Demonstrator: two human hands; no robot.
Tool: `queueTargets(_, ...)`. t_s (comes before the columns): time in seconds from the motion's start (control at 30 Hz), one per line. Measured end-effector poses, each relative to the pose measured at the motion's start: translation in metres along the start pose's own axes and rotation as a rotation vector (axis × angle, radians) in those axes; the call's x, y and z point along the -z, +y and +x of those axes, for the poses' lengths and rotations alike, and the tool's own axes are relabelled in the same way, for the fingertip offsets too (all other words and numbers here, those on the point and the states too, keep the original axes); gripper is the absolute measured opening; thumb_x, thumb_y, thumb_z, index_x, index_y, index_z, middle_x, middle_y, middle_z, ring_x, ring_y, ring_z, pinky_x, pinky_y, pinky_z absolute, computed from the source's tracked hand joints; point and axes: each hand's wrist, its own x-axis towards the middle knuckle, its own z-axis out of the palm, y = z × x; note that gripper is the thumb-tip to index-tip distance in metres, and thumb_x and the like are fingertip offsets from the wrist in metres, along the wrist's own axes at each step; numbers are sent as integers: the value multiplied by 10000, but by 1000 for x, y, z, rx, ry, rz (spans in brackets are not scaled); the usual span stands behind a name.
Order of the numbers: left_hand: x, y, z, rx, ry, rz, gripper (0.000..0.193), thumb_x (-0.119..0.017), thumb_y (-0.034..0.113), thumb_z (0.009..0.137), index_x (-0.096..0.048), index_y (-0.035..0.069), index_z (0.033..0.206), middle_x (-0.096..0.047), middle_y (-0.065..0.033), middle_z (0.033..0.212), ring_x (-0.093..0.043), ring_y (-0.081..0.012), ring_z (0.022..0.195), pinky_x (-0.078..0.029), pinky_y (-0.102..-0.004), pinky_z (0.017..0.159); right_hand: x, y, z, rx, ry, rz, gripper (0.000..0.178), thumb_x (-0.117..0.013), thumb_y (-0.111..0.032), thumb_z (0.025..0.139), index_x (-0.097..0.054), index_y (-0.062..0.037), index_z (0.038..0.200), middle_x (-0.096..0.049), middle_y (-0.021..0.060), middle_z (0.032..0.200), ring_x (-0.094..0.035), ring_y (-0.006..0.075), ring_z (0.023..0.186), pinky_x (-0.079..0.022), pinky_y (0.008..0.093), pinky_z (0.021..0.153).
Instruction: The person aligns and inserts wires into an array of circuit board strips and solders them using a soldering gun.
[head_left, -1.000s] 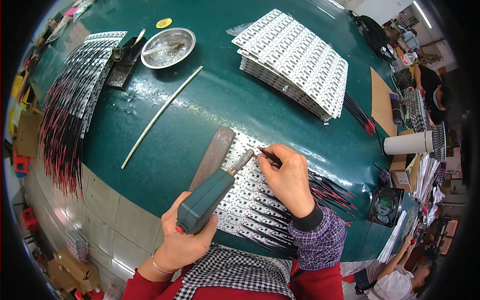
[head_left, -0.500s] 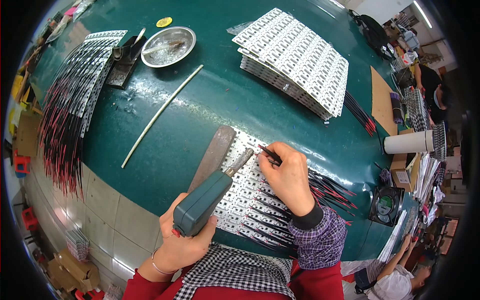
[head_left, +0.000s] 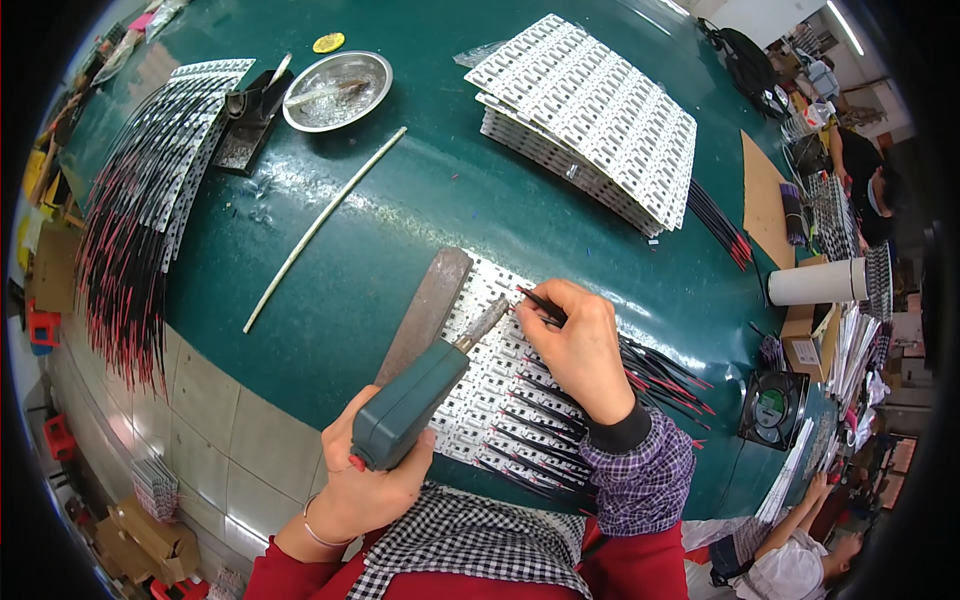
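My left hand [head_left: 375, 470] is wrapped round the dark green handle of a soldering gun [head_left: 410, 403]. Its metal tip reaches up and right over a white circuit board sheet [head_left: 478, 395], close to the fingers of the other hand. Between thumb and fingertips my right hand [head_left: 580, 345] pinches a black wire [head_left: 541, 305] with a red end, held at the board near the tip. Rows of black wires [head_left: 535, 440] lie along the sheet's right part, several with red ends. A brown flat bar [head_left: 428, 310] rests along the sheet's left edge.
A stack of white board sheets [head_left: 590, 120] stands at the far right. Wired sheets [head_left: 140, 220] hang over the table's left edge. Near them are a metal bowl [head_left: 337, 92], a black holder [head_left: 250, 125] and a pale rod [head_left: 325, 230]. A small fan [head_left: 773, 410] sits at right; co-workers beyond.
The soldering gun and my left hand have shifted slightly up and right, bringing the tip nearer the pinched wire. My right hand has moved a touch to the right.
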Motion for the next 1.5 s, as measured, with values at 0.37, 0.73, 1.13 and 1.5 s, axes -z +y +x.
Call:
queueTargets(0.37, 11, -3, -17, -23, 107, 4, 299, -798, -29, 769, -688, -65, 1044, -715, -126, 959, -677, -171, 778, -543, -299, 712, 14, -15, -9, 157, 28, -55, 110, -666, -35, 942, -680, 40, 1021, -605, 189, 933, -621, 354, 822, -490, 428, 737)
queueTargets(0.73, 10, -4, -17, 10, 74, -54, 281, -774, -51, 770, -680, -59, 1034, -685, -134, 968, -663, -185, 778, -525, -298, 683, -6, -10, -20, 24, 28, 30, 91, -737, -8, 830, -674, 19, 890, -677, 150, 859, -699, 289, 743, -563, 367, 646)
queueTargets(1.13, 6, -6, -12, 16, 8, -51, 216, -733, -66, 776, -682, -40, 984, -648, -113, 925, -630, -174, 736, -491, -293, 637, -7, -8, -19, 52, 4, -54, 98, -735, -32, 837, -672, 26, 884, -673, 166, 855, -687, 352, 742, -536, 421, 669)
queueTargets(1.5, 8, -7, -15, -21, 23, -9, 220, -741, -59, 777, -681, -41, 988, -644, -122, 896, -620, -185, 707, -486, -302, 614, -7, -10, -18, 58, 7, -68, 92, -731, -23, 835, -669, 29, 878, -669, 167, 846, -683, 351, 732, -531, 422, 657)
